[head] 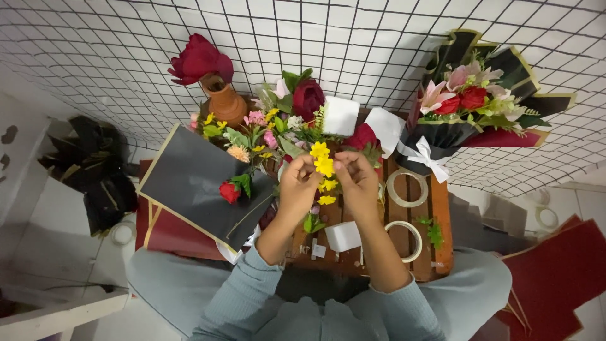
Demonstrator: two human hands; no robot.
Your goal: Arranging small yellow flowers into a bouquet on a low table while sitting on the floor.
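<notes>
Left hand (298, 184): fingers pinched shut on the yellow flower sprig (323, 165), just below its top blooms.
Right hand (357, 180): fingertips closed on the same sprig from the other side.
Sprig: upright between both hands, over the wooden table (442, 221), tape rolls (407, 188) beside.

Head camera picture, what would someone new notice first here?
Both hands meet at the centre over a wooden table, the left hand and right hand pinching a sprig of yellow flowers. At upper right lies a black-wrapped bouquet; at upper left, a dark red bloom in a clay vase.
</notes>
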